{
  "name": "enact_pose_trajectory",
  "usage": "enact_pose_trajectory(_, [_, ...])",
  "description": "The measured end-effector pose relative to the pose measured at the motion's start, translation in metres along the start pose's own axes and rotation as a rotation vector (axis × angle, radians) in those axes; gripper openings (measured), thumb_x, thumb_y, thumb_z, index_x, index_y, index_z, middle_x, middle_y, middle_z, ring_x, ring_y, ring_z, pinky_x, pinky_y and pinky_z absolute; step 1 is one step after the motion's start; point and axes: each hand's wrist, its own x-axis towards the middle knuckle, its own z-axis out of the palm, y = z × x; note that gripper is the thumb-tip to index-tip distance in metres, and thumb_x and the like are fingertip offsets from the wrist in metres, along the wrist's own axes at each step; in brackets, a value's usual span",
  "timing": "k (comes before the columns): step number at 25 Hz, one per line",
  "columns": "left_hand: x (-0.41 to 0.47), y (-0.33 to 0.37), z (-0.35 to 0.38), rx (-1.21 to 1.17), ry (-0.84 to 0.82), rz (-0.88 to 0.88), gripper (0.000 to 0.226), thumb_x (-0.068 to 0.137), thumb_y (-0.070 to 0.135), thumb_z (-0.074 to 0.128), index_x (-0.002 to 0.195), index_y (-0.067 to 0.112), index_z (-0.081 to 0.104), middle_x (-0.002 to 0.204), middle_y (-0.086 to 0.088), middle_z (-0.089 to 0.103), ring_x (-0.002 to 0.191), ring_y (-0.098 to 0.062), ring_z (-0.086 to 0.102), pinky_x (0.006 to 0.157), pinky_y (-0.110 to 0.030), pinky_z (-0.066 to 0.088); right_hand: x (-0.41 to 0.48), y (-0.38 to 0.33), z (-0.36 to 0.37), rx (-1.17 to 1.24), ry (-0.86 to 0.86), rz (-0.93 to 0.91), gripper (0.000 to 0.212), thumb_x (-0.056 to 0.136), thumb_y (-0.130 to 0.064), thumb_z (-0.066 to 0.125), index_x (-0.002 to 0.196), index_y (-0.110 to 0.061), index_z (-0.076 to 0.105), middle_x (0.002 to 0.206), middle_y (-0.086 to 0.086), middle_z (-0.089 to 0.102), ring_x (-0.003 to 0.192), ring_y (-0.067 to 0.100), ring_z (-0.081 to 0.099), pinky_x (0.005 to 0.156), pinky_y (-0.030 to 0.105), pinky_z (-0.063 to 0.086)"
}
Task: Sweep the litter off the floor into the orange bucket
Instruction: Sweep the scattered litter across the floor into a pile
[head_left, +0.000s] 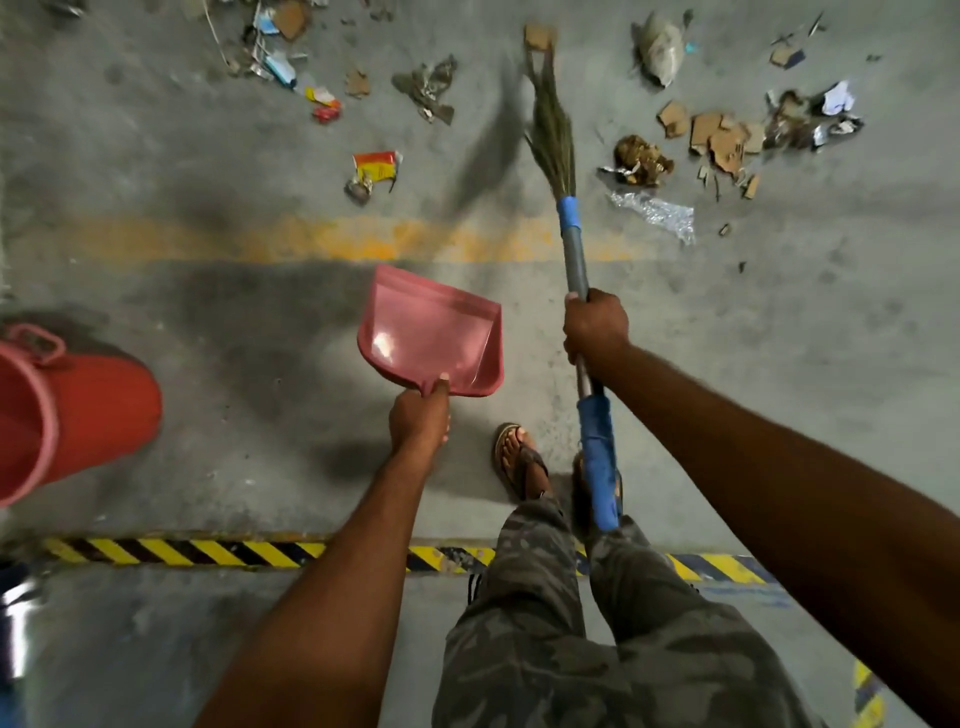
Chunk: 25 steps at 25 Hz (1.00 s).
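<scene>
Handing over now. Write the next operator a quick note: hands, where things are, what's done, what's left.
Left hand grips the pink dustpan by its handle; the pan is empty.
Right hand grips the broom shaft, bristles out among the litter.
Orange bucket stands at far left.
Cardboard scraps, a yellow wrapper and clear plastic lie scattered beyond the faded yellow line.
Done: no litter gathered yet.
Left: gather, scoop, tip into bucket.

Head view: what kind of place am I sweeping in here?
Likely a warehouse, garage or similar industrial space, though no walls show: bare concrete floor, a worn yellow painted line across it, and a black-and-yellow hazard stripe.
</scene>
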Motion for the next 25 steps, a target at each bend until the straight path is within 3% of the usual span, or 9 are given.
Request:
enact_pose_trajectory(2, [0.001, 0.013, 0.0, 0.012, -0.004, 0.024, 0.049, 0.096, 0.051, 0.063, 0.083, 0.004, 0.069, 0.068, -0.008, 0.067, 0.047, -0.021, 0.059, 0.045, -0.024, 0.044, -0.021, 0.0, 0.006, 0.112, 0.037, 0.03, 0.033, 0.099, -0.036, 0.049, 0.106, -0.007, 0.063, 0.084, 0.015, 0.067, 0.069, 0.038, 0.069, 0.06, 0.049, 0.062])
enact_pose_trajectory(5, [0.002, 0.029, 0.009, 0.035, -0.012, 0.03, 0.054, 0.092, 0.055, 0.066, 0.089, 0.001, 0.07, 0.074, -0.012, 0.069, 0.046, -0.023, 0.06, 0.042, -0.024, 0.044, -0.051, 0.029, 0.006, 0.125, 0.11, 0.078, 0.034, 0.095, -0.041, 0.046, 0.105, -0.012, 0.061, 0.095, 0.016, 0.07, 0.083, 0.039, 0.07, 0.076, 0.051, 0.061])
enact_pose_trajectory(8, [0.004, 0.036, 0.022, 0.03, -0.033, 0.004, 0.051, 0.092, 0.054, 0.066, 0.082, 0.004, 0.069, 0.063, -0.008, 0.065, 0.042, -0.02, 0.056, 0.046, -0.026, 0.044, -0.043, 0.047, 0.005, 0.081, -0.005, 0.24, 0.034, 0.101, -0.032, 0.045, 0.117, -0.006, 0.06, 0.104, 0.014, 0.064, 0.093, 0.029, 0.063, 0.087, 0.04, 0.054])
enact_pose_trajectory(10, [0.009, 0.038, 0.03, 0.009, -0.046, 0.001, 0.046, 0.094, 0.05, 0.066, 0.077, 0.007, 0.067, 0.058, -0.005, 0.061, 0.041, -0.018, 0.052, 0.045, -0.025, 0.042, -0.018, 0.035, 0.006, 0.159, -0.083, 0.335, 0.03, 0.096, -0.022, 0.048, 0.109, 0.001, 0.062, 0.098, 0.021, 0.067, 0.083, 0.034, 0.068, 0.077, 0.041, 0.058])
enact_pose_trajectory(12, [0.015, 0.046, 0.038, -0.006, -0.042, 0.0, 0.043, 0.096, 0.046, 0.066, 0.078, 0.007, 0.066, 0.056, -0.004, 0.059, 0.042, -0.016, 0.05, 0.043, -0.024, 0.039, 0.013, 0.004, 0.004, 0.218, -0.1, 0.339, 0.016, 0.091, -0.01, 0.049, 0.092, 0.003, 0.059, 0.076, 0.021, 0.065, 0.054, 0.031, 0.063, 0.049, 0.033, 0.052])
enact_pose_trajectory(13, [0.02, 0.053, 0.042, -0.004, -0.043, 0.006, 0.042, 0.097, 0.044, 0.066, 0.078, 0.007, 0.065, 0.057, -0.004, 0.058, 0.041, -0.016, 0.049, 0.042, -0.024, 0.039, 0.032, -0.012, 0.001, 0.191, -0.115, 0.302, 0.014, 0.091, -0.008, 0.049, 0.089, 0.003, 0.058, 0.069, 0.019, 0.063, 0.047, 0.028, 0.06, 0.043, 0.029, 0.048])
enact_pose_trajectory(20, [0.028, 0.132, 0.067, 0.06, -0.101, 0.094, 0.042, 0.097, 0.047, 0.066, 0.074, 0.012, 0.064, 0.054, -0.003, 0.057, 0.041, -0.018, 0.048, 0.044, -0.023, 0.039, 0.086, -0.093, -0.061, 0.094, -0.07, -0.044, 0.018, 0.098, -0.023, 0.051, 0.099, -0.008, 0.062, 0.073, 0.009, 0.063, 0.053, 0.029, 0.063, 0.047, 0.035, 0.056])
enact_pose_trajectory(22, [0.024, 0.145, 0.073, 0.1, -0.133, 0.115, 0.043, 0.095, 0.048, 0.067, 0.07, 0.013, 0.064, 0.053, -0.001, 0.057, 0.044, -0.021, 0.05, 0.046, -0.024, 0.04, 0.073, -0.082, -0.069, 0.187, -0.023, -0.038, 0.015, 0.095, -0.023, 0.051, 0.091, -0.012, 0.06, 0.071, 0.009, 0.062, 0.052, 0.03, 0.062, 0.048, 0.039, 0.056])
enact_pose_trajectory(25, [0.025, 0.172, 0.078, 0.21, -0.223, 0.195, 0.054, 0.08, 0.063, 0.068, 0.064, 0.012, 0.065, 0.053, 0.0, 0.062, 0.056, -0.03, 0.06, 0.063, -0.037, 0.047, 0.041, -0.048, -0.07, 0.344, 0.145, 0.125, 0.015, 0.089, -0.031, 0.049, 0.084, -0.02, 0.057, 0.072, 0.011, 0.064, 0.059, 0.035, 0.064, 0.052, 0.045, 0.059])
